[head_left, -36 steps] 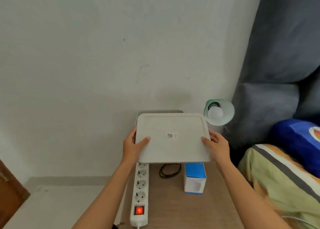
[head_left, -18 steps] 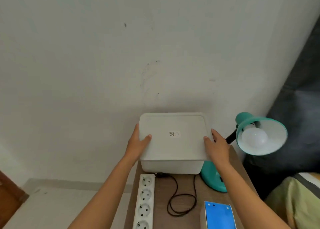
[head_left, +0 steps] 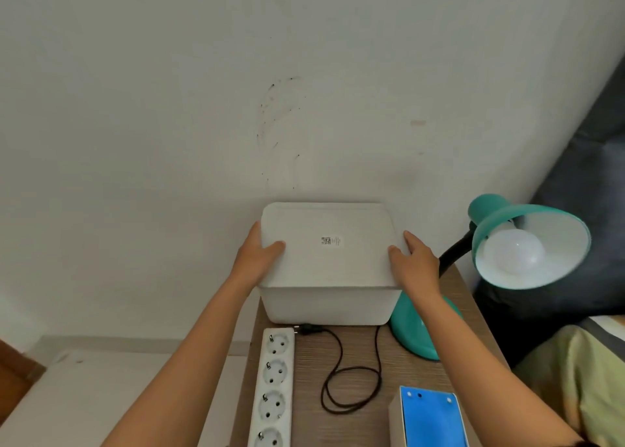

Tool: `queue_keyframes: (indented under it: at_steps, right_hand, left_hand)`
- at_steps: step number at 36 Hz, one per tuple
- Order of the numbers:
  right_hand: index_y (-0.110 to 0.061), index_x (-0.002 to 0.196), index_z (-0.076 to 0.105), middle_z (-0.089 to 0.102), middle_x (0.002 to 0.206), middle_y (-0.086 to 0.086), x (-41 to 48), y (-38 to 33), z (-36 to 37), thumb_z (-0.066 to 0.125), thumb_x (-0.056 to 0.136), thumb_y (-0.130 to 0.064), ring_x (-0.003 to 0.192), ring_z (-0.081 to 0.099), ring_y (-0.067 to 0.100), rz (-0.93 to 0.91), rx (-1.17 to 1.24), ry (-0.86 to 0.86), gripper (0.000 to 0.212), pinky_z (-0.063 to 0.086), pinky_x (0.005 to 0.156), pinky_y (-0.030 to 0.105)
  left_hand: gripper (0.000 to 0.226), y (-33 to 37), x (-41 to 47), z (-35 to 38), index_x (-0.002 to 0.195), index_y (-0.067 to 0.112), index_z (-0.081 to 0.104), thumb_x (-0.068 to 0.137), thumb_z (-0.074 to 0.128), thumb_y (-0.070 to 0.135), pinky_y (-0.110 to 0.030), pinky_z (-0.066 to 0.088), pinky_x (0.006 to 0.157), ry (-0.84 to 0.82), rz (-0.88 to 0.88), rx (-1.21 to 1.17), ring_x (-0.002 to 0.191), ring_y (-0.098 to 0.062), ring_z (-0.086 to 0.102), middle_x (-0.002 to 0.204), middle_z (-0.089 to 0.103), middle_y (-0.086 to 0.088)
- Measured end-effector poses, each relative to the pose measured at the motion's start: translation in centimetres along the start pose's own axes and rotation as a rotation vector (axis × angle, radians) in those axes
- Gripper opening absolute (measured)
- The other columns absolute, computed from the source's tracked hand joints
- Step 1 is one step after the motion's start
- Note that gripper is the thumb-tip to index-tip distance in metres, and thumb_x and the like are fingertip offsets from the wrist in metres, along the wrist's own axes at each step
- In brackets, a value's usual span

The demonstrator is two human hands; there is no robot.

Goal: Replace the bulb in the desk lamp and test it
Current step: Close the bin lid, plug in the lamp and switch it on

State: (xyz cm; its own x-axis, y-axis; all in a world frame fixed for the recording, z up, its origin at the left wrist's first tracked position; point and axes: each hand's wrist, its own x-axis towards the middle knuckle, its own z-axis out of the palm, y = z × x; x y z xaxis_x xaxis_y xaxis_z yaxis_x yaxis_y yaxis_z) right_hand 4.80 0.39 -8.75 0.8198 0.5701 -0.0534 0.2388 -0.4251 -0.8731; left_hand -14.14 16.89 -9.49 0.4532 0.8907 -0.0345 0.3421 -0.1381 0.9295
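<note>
At the back of the wooden table (head_left: 304, 429), hard against the wall (head_left: 203, 108), a white storage box (head_left: 328, 306) is sitting with its lid (head_left: 328, 243) on top. Both hands are gripping that lid at opposite short edges.

- left hand (head_left: 258, 257): thumb is lying on the lid's top near the left corner, the other fingers are wrapping down over the left edge. Their tips are hidden behind the lid.
- right hand (head_left: 414, 264): thumb is pressing on top near the right corner, fingers are lying together along and over the right edge.
- Whether the lid is fully seated on the box: cannot tell.

The desk lamp's teal shade (head_left: 500, 210) is hanging just right of the box and facing the camera. A white bulb (head_left: 514, 252) is sitting in the socket, unlit. The black gooseneck (head_left: 453, 254) is running down behind the right hand to the teal base (head_left: 411, 331), which is standing just beside the box's right front corner, partly covered by the right forearm.

The black cord (head_left: 351, 389) is lying looped on the table in front of the box. Its plug (head_left: 306, 328) is lying at the far end of the white power strip (head_left: 275, 389), not in any socket in view. A blue-and-white carton (head_left: 429, 416) is standing at the near edge.
</note>
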Motion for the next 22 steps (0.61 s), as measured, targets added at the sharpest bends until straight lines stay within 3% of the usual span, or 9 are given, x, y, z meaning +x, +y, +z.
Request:
queue_keyframes:
  at_steps: [14,22]
  right_hand:
    - [-0.013,0.144,0.035,0.038,0.149,0.007,-0.16,-0.04,-0.04,0.047,0.092,-0.019,0.134,0.039,0.022,0.043,0.09,0.016,0.053,0.031,0.107,0.027]
    - [-0.013,0.143,0.036,0.04,0.148,0.006,-0.07,-0.62,0.2,0.049,0.091,-0.018,0.132,0.042,0.022,0.03,0.128,0.059,0.054,0.033,0.103,0.024]
  left_hand:
    - [0.031,-0.29,0.22,0.4,0.116,0.025,0.052,0.086,0.058,0.018,-0.035,0.048,0.084,0.042,-0.008,-0.066,0.101,-0.02,0.058,0.109,0.06,0.004]
    - [0.032,-0.16,0.28,0.08,0.117,0.027,0.052,0.087,0.056,0.016,-0.04,0.05,0.089,0.043,-0.037,-0.11,0.102,-0.022,0.058,0.111,0.06,0.003]
